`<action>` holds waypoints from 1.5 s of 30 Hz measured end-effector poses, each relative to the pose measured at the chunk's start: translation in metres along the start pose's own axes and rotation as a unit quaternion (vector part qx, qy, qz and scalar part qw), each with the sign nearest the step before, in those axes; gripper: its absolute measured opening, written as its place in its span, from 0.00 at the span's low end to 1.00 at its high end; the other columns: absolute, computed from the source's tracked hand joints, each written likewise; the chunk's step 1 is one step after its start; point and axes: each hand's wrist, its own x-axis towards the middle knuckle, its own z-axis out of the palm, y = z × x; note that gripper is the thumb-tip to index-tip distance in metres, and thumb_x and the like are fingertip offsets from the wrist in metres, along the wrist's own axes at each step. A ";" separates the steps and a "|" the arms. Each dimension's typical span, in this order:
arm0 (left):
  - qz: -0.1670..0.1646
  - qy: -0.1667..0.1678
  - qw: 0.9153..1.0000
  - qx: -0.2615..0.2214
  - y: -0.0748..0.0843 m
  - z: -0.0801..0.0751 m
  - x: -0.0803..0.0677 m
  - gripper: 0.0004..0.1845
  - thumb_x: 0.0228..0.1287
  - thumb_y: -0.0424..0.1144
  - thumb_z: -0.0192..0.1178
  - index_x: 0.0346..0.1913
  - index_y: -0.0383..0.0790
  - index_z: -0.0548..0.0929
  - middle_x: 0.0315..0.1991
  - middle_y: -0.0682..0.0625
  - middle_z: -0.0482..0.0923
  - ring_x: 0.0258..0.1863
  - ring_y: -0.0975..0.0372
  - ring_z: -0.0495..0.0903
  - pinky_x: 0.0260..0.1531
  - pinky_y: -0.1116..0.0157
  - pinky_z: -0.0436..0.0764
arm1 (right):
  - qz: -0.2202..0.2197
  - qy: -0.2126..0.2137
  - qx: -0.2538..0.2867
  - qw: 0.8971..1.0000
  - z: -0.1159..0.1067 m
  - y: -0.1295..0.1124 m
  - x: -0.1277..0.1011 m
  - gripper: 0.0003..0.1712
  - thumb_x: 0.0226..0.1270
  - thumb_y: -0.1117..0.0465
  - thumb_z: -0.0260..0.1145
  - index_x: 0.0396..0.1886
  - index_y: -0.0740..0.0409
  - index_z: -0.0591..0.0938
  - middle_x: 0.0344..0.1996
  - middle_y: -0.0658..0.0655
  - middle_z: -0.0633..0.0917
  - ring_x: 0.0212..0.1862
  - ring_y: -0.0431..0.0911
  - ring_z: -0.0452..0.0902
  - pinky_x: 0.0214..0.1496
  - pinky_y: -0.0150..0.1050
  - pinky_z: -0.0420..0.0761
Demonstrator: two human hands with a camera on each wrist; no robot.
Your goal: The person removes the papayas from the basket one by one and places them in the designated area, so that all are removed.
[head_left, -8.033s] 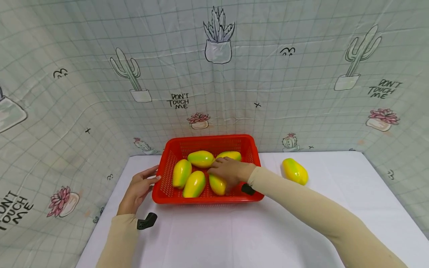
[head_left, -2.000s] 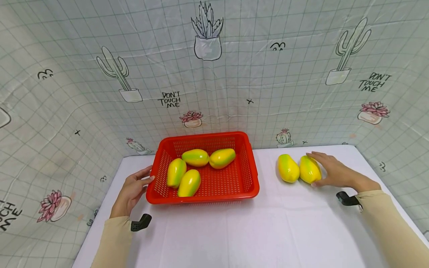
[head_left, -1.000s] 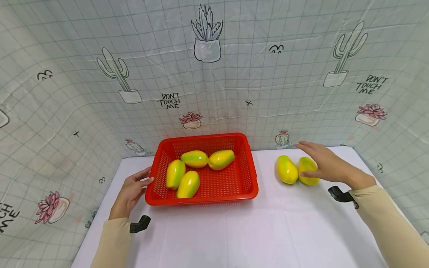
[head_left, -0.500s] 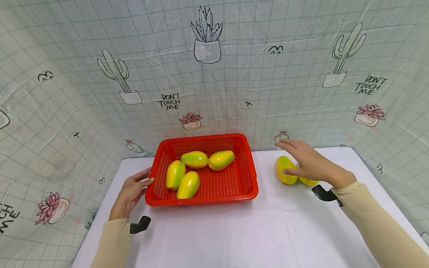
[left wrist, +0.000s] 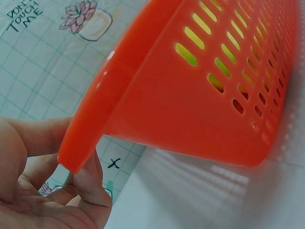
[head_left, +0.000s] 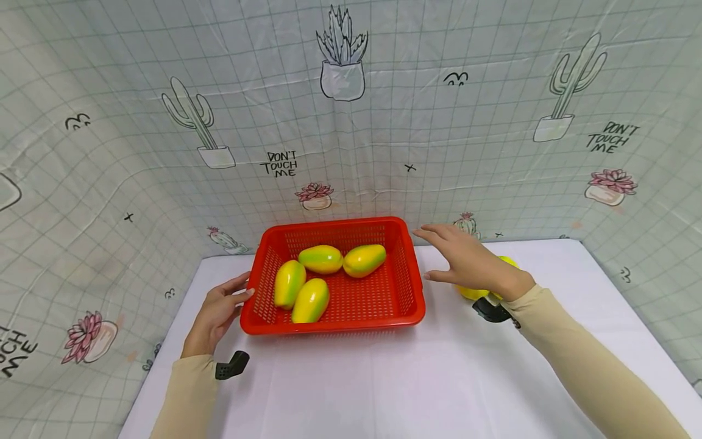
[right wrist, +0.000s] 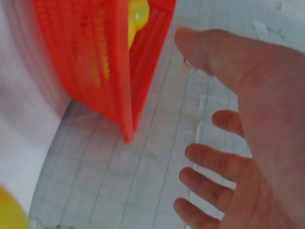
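Observation:
A red slotted basket [head_left: 334, 223] stands at the back middle of the white table. Several yellow-green fruits lie in it, among them one [head_left: 289, 283] at the left and one [head_left: 364, 260] at the back. My left hand [head_left: 227, 302] rests with relaxed fingers against the basket's left rim; in the left wrist view its fingers [left wrist: 90, 186] sit under the rim's corner [left wrist: 76, 157]. My right hand [head_left: 457, 259] hovers flat and empty just right of the basket, fingers spread [right wrist: 214, 162]. Two more fruits [head_left: 473, 293] lie on the table behind it, mostly hidden.
A cactus-print cloth [head_left: 351, 122] walls in the table at the back and both sides. White tabletop [head_left: 373, 378] stretches in front of the basket. Black camera mounts sit at both wrists [head_left: 233, 366] [head_left: 490, 311].
My right hand let go of the fruit it set beside the other one on the table, and has swept left toward the basket. The left hand has stayed at the rim.

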 end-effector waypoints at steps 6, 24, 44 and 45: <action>0.004 -0.001 1.000 0.000 0.000 0.000 0.001 0.33 0.81 0.35 0.57 0.83 0.42 0.62 0.82 0.36 0.56 0.61 0.53 0.69 0.42 0.76 0.80 | 0.019 0.007 -0.010 1.000 0.011 -0.015 0.019 0.47 0.63 0.54 0.81 0.77 0.64 0.71 0.71 0.69 0.75 0.70 0.66 0.71 0.71 0.66 0.70; 0.008 -0.002 1.000 -0.011 -0.004 -0.002 0.003 0.33 0.80 0.34 0.58 0.83 0.40 0.62 0.80 0.35 0.58 0.53 0.59 0.73 0.41 0.75 0.80 | 0.074 -0.044 -0.067 0.994 0.040 -0.050 0.061 0.50 0.64 0.44 0.79 0.78 0.62 0.70 0.70 0.68 0.74 0.69 0.67 0.71 0.69 0.66 0.72; 0.016 -0.006 1.000 -0.008 -0.005 -0.002 0.003 0.33 0.80 0.34 0.58 0.83 0.39 0.62 0.80 0.35 0.58 0.50 0.61 0.74 0.42 0.75 0.81 | 0.121 -0.090 -0.090 0.984 0.059 -0.072 0.100 0.53 0.69 0.33 0.70 0.81 0.61 0.67 0.70 0.70 0.74 0.68 0.66 0.71 0.65 0.61 0.77; 0.015 -0.005 1.000 -0.007 -0.005 -0.002 0.003 0.33 0.80 0.34 0.58 0.83 0.39 0.62 0.80 0.35 0.58 0.51 0.60 0.74 0.42 0.75 0.81 | 0.126 -0.093 -0.089 0.984 0.060 -0.073 0.102 0.53 0.69 0.32 0.70 0.81 0.61 0.67 0.69 0.70 0.74 0.68 0.66 0.71 0.65 0.61 0.78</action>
